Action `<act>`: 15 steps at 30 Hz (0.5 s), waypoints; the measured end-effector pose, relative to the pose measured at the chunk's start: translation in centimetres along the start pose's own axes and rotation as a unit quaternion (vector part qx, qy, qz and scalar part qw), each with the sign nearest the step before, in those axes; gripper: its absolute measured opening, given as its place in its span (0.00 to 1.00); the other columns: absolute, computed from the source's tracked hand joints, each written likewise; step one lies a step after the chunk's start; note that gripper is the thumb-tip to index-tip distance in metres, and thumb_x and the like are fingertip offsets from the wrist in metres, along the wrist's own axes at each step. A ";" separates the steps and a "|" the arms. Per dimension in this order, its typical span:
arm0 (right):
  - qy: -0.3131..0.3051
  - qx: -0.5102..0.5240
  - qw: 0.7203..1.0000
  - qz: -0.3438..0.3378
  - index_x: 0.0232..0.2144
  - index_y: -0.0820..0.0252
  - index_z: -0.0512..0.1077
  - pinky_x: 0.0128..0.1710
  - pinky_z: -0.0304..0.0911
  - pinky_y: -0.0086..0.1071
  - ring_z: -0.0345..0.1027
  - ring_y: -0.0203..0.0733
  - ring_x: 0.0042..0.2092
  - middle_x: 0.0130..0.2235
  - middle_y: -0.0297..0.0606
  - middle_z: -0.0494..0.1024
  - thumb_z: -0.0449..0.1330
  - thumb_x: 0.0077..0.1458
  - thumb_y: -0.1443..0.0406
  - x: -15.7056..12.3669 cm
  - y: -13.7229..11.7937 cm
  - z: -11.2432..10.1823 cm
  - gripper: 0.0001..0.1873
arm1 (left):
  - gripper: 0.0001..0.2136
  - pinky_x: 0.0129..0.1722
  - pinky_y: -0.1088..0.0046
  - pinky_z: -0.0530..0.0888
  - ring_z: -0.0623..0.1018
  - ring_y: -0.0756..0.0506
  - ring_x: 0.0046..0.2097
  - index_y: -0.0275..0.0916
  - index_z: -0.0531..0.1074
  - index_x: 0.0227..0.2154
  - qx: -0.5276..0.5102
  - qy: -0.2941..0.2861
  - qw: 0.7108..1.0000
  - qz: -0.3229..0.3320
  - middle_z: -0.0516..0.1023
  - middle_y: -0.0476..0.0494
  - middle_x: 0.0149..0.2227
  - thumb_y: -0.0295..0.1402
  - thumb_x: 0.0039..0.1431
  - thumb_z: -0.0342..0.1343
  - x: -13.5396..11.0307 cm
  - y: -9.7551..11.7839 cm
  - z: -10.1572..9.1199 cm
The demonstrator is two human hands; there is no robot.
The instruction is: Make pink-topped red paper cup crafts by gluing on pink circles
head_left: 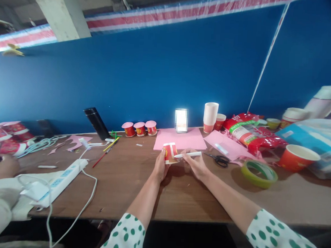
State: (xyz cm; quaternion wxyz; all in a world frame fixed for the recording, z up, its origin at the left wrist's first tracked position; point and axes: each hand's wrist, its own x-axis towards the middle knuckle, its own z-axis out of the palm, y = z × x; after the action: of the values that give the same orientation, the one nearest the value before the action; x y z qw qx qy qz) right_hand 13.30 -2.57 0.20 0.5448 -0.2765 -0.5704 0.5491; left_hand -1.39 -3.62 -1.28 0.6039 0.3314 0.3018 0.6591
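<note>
Across the brown table (139, 189) against the blue wall (157, 75), craft clutter. Biggest first: pink paper sheet (187, 140) flat at the back centre, white power strip (64, 175) with trailing cable on the left, green tape roll (259, 174) lying flat on the right, and a big red cup (296, 158) upright beyond it. A stack of white cups (210, 115) stands by the wall. Three little red cups (139, 129) sit upside down, with pink tops, left of the sheet. Scissors (221, 160) lie just right of the hands. Another person's hand (0, 166) shows at the far left edge, well apart.

The small red cup (169, 152) is held just above the table, at the near edge of the pink sheet. A white pen (188, 154) lies roughly level, its tip at the cup's side; whether they touch I cannot tell.

Step in hand, as I judge it: pen work on the cup wall. A further stroke calls for the cup braced steady and turned a little, with light tip pressure so the thin wall doesn't dent.

Left hand (160, 168): fingers curled snug round the cup from the left. Right hand (197, 165): fingers pinched closed on the pen barrel, with no slack.
</note>
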 end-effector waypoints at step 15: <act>0.008 0.010 1.000 0.004 0.25 0.60 0.69 0.22 0.50 0.27 0.56 0.31 0.23 0.22 0.31 0.68 0.63 0.46 0.55 0.1 0.0 0.1 0.14 | 0.20 0.47 0.60 0.69 0.76 0.40 0.43 0.33 0.72 0.39 -0.004 0.003 1.000 -0.002 0.78 0.38 0.38 0.47 0.54 0.51 0.2 -0.1 -0.2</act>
State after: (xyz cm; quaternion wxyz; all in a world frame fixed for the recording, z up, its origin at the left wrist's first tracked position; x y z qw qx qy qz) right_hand 13.15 -2.54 0.22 0.5499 -0.2777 -0.5590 0.5550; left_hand -1.45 -3.45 -1.46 0.6057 0.3260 0.3019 0.6600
